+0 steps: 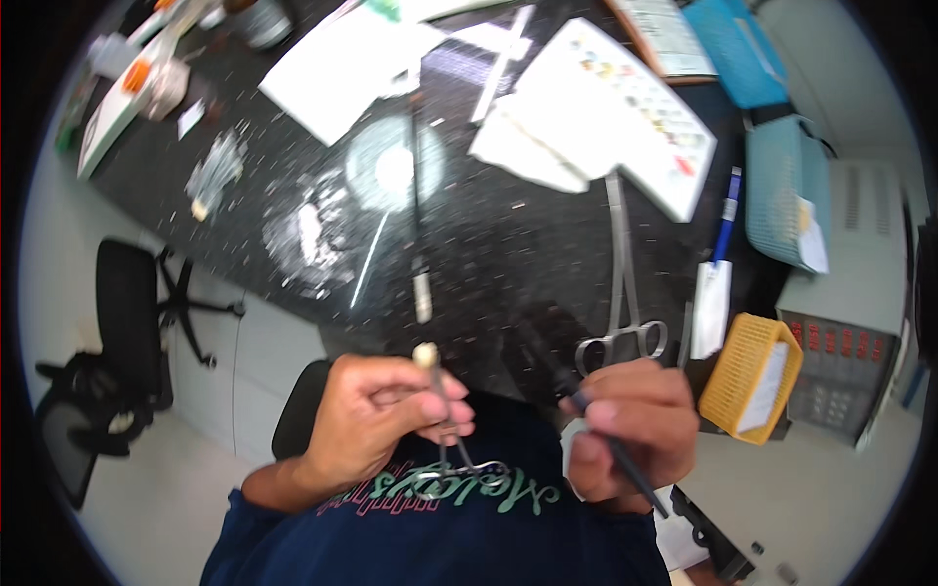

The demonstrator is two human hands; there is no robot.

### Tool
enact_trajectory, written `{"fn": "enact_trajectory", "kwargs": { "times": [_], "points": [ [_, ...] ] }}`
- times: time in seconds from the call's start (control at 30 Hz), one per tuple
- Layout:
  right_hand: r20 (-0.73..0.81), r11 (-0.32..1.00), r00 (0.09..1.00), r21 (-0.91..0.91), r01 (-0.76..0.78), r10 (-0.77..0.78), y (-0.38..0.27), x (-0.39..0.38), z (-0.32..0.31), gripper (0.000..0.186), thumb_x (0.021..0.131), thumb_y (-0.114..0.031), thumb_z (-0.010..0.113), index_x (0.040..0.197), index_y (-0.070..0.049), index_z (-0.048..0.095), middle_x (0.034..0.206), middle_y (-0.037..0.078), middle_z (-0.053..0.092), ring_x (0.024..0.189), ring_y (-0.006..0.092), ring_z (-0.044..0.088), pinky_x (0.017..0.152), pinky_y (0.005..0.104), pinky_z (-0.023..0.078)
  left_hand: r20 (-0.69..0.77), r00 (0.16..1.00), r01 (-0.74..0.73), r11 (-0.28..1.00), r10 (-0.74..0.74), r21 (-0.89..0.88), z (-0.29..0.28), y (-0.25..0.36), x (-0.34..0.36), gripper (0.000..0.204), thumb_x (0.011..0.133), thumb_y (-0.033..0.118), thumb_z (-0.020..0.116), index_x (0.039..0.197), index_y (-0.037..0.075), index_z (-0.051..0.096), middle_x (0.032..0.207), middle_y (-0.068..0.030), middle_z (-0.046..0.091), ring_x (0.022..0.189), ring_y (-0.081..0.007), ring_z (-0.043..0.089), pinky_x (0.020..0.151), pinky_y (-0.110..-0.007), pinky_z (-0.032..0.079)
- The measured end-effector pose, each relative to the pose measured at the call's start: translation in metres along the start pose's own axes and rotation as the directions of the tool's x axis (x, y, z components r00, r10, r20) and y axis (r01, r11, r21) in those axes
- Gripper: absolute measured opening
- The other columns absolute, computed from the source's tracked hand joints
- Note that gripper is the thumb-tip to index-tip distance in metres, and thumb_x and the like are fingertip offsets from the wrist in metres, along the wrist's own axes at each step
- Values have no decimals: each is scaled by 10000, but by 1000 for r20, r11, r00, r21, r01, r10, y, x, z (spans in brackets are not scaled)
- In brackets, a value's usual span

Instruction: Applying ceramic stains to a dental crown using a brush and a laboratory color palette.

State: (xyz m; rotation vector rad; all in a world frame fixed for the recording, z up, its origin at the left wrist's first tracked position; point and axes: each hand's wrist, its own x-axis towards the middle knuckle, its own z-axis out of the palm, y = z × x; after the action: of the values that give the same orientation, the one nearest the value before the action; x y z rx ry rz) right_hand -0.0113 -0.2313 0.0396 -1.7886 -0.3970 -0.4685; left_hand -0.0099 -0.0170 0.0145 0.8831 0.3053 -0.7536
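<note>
- Left hand (386, 410) curled shut, fingers and thumb pinching a thin silver metal clamp tool (451, 430) near its upper shaft.
- Small beige bead-like tip (425, 354) poking out just above the left hand's knuckles, at the tool's upper end; cannot tell whether part of the tool or something gripped by it.
- Long axis of that clamp tool nearly upright in the view: tip above the left hand, ring handles hanging below it, against the dark blue printed shirt (459, 532).
- Right hand (625, 430) closed in a fist around a slim dark rod like a pen (616, 449), slanting from above the knuckles down and away past the wrist.
- Both hands level, near each other but apart; upper end of the dark rod aimed toward the gap between them, the left hand's tool lying to the inner side of the right hand.
- Second pair of long silver metal forceps (621, 293) lying untouched on the black speckled stone worktop (508, 244), ring handles just above the right hand, shaft running away from it.
- Farther beyond the hands: white papers (342, 68), a white sheet with coloured patches (625, 107).
- Off to the right hand's outer side: a yellow plastic basket (747, 376) and a blue pen (726, 215).
</note>
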Motion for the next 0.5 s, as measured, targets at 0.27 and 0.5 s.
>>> {"fn": "enact_trajectory", "kwargs": {
  "times": [0.27, 0.5],
  "points": [
    [-449, 797, 885, -485, -359, 126, 12, 30, -71, 109, 813, 1, 599, 912, 44, 612, 812, 103, 605, 763, 132, 599, 708, 245, 478, -28, 986, -156, 961, 167, 227, 0, -5, 2, 96, 838, -69, 591, 910, -119, 627, 878, -208, 652, 809, -268, 680, 733, -334, 592],
    [-417, 837, 896, -426, -343, 155, 31, 31, -66, 119, 817, -24, 626, 928, 20, 629, 813, 99, 648, 729, 118, 633, 670, 220, 498, -52, 980, -176, 956, 193, 233, -2, -4, 3, 89, 838, -63, 594, 900, -114, 630, 870, -201, 649, 809, -272, 679, 733, -349, 593]
  ]
}}
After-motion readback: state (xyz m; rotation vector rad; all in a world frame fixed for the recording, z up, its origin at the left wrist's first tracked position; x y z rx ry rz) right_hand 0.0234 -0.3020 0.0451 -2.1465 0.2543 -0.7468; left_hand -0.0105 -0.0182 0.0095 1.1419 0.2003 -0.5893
